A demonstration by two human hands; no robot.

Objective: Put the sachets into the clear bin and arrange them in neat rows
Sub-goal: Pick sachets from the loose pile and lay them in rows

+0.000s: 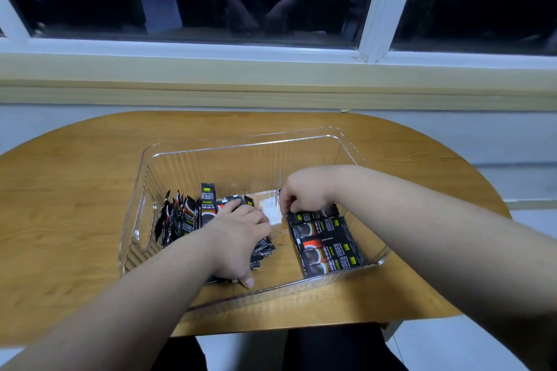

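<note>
Pinching one flat sachet (313,215) with right hand (304,193) fingers (286,203), left hand (238,238) fingers (259,221) curled on sachet pile (265,248), one clear bin (241,144)

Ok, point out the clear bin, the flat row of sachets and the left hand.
clear bin (247,141): head view, far rim.
flat row of sachets (327,245): head view, middle sachet's face.
left hand (238,238): head view, back.

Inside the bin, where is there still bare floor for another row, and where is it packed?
Bare: the far half of the clear plastic bin, between its far wall and both hands, plus a narrow strip between the left hand's bunched black sachets and the flat sachet row the right hand pinches. Crowded: the left side.
</note>
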